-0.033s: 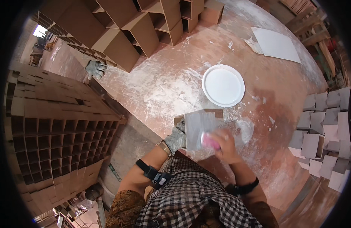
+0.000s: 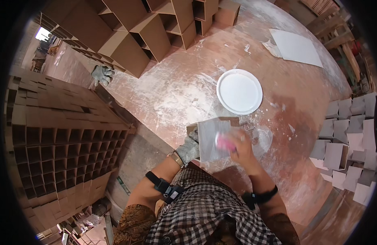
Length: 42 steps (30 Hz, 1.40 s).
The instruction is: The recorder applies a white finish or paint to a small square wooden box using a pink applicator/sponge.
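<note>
In front of me, a small open cardboard box (image 2: 212,149) stands on the table, its upper face streaked with a wet, whitish coating. My left hand (image 2: 189,149), in a grey knit glove, grips the box at its left side; some fingertips are hidden behind the panel. My bare right hand (image 2: 243,149) is closed round a pink pad with a white edge (image 2: 225,142), held against the coated face and blurred by motion. Just beyond the box lies a round white tub lid (image 2: 240,91) with a raised rim and white stuff in it.
Brown boxes (image 2: 149,34) are stacked at the far left. A rack of small cardboard compartments (image 2: 62,149) stands left. White-faced boxes (image 2: 343,139) cluster right. A white sheet (image 2: 296,48) lies far right, a grey glove (image 2: 102,74) far left. White smears mark the tabletop (image 2: 172,98).
My right hand and the pink pad have shifted slightly away from me across the box's coated face. My left hand keeps its place on the box.
</note>
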Available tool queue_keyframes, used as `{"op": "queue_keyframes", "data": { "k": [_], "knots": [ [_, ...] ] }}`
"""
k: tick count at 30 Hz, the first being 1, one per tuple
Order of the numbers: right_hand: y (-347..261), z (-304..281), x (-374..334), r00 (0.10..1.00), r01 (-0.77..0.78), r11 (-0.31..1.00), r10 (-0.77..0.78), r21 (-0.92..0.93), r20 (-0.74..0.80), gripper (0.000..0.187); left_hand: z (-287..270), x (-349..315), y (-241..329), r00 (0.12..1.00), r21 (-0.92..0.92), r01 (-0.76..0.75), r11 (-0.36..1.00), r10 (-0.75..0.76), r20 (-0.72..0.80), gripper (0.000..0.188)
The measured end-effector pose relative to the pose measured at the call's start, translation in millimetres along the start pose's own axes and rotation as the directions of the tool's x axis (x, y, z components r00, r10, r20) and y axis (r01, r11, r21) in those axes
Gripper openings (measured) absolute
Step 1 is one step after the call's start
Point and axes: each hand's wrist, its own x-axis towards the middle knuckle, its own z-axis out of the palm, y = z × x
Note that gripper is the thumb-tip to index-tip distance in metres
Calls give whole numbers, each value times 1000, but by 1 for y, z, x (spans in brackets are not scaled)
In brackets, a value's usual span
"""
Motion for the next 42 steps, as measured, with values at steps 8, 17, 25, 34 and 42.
{"op": "queue_keyframes", "data": {
  "k": [8, 17, 25, 34, 42],
  "knots": [
    [-11, 8, 17, 992, 26, 999, -29, -28, -119, 36, 0, -3, 2, 999, -111, 11, 994, -14, -29, 37],
    [-2, 7, 61, 983, -86, 996, 81, -23, -163, 36, 0, 9, 3, 990, 554, -139, 821, 105, 92, 45],
    [-63, 9, 16, 986, 167, 986, -167, 4, 12, 29, 2, 6, -12, 999, -52, -45, 998, 46, 29, 47],
    [-55, 20, 32, 984, 117, 990, -126, -80, -127, 31, 12, 18, -40, 999, -378, 44, 925, -31, 41, 46],
    [-22, 14, 84, 994, 19, 1000, -20, -5, -106, 42, 14, 26, 4, 963, 556, -207, 805, 267, -27, 44]
  ]
}}
